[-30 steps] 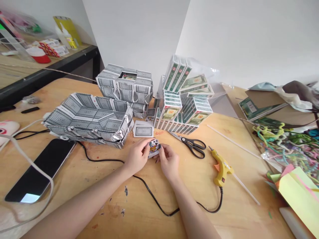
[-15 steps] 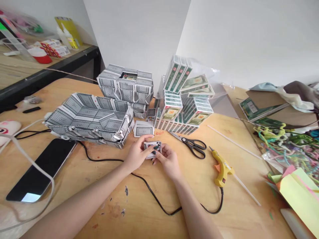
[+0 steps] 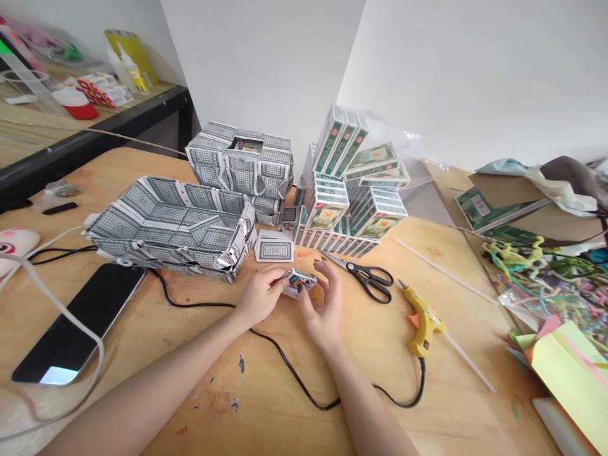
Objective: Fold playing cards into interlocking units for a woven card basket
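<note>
A small folded piece of playing cards, picture side showing, is between my hands just in front of a stack of cards lying back side up. My left hand is closed, pinching its left end between thumb and fingers. My right hand has its thumb on the card face and its curved fingers raised around the right edge; their contact behind is partly hidden. At the left stands an open basket built of folded cards. Behind it sits a taller card-built box with an opening on top.
Stacked green-and-white card boxes stand at the back. Scissors and a yellow glue gun lie at the right, its black cable crossing under my forearms. A phone lies left; pipe cleaners lie far right.
The cards have turned and tilted a little to the right. My right fingers have lifted and spread beside them, while my left hand has shifted its pinch to the left end.
</note>
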The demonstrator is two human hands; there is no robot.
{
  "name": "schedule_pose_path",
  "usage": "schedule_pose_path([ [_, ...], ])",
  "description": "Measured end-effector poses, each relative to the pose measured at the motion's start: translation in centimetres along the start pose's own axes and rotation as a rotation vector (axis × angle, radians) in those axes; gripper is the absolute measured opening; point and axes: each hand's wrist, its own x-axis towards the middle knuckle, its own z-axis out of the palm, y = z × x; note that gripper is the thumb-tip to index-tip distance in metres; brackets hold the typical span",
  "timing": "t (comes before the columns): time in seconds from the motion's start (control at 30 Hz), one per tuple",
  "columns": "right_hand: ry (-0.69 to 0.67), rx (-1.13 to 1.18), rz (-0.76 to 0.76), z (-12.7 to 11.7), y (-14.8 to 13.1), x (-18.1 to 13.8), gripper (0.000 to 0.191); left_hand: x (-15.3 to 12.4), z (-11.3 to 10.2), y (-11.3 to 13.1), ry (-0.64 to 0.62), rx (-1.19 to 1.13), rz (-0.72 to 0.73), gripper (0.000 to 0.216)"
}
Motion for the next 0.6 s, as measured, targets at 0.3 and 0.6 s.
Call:
schedule_pose_path([
  [0.3, -0.04, -0.002, 0.137, -0.18, 0.59, 0.23, 0.011, -0.06, 0.31, 0.17, -0.054, -0.01, -0.053, 0.014],
  [0.6, -0.075, 0.03, 0.131, -0.05, 0.55, 0.29, 0.022, -0.3, 0.16, 0.52, 0.022, 0.01, 0.0, 0.015],
])
